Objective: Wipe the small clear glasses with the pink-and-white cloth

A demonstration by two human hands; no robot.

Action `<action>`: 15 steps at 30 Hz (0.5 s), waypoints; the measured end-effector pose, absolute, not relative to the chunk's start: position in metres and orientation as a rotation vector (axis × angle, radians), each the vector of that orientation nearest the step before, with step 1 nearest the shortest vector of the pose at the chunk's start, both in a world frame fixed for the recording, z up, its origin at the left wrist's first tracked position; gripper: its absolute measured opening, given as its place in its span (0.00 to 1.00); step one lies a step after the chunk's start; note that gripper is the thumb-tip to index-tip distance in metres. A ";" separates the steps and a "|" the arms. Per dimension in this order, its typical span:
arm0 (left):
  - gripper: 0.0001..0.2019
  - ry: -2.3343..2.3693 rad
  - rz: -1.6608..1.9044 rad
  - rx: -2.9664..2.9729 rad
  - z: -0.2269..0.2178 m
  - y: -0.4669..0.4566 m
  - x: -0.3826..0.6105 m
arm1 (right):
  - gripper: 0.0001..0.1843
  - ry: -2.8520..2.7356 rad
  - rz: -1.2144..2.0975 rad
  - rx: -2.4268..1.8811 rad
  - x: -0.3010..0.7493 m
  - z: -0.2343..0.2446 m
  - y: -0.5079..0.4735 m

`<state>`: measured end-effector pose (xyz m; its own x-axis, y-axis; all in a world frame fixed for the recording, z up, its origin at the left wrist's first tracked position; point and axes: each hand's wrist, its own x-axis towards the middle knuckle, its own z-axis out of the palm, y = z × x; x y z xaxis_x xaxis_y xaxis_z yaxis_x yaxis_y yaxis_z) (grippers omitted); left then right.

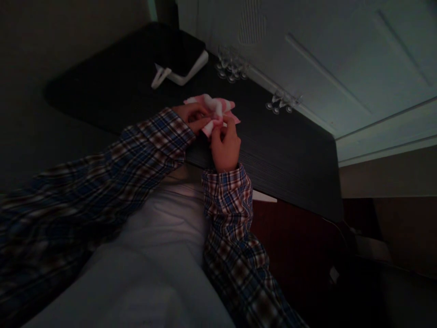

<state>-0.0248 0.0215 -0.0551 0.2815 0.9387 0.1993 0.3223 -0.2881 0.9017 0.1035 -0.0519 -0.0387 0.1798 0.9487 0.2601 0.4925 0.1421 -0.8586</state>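
As dim light is falling across a dark tabletop [287, 155], a person in plaid sleeves is working a small pink-and-white cloth [228, 105] with both bare hands. The cloth is sitting bunched and creased near the middle of the table's near side, its loose edges spreading out to the far side and to the right; whether it is touching the tabletop, one cannot tell. The left hand [193, 116] is coming in from the left, its fingers drawn together and holding the cloth's left and near part. The right hand [226, 148] is reaching from the near side, thumb and fingers narrowed in a pinch on the cloth's near right edge. The fingertips of the two hands are nearly meeting there, partly hidden by the folds.

Toward the far left of the table, a white-edged dark object [195, 68] is lying beside a slim white piece [165, 73]. Along the far side, two groups of small clear objects are standing, one [232, 66] beyond the cloth, the other [282, 101] farther right, both near a pale panel [334, 64]. A light shirt [164, 237] is filling the near foreground, while reddish-brown flooring [290, 237] is showing at the near right.
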 end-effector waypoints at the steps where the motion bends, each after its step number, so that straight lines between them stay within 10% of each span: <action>1: 0.11 1.144 1.004 1.774 -0.055 0.022 -0.025 | 0.13 -1.452 0.601 -1.489 0.104 -0.039 -0.052; 15: 0.07 1.172 1.053 1.811 -0.048 0.017 -0.021 | 0.14 -1.542 0.567 -1.485 0.106 -0.043 -0.050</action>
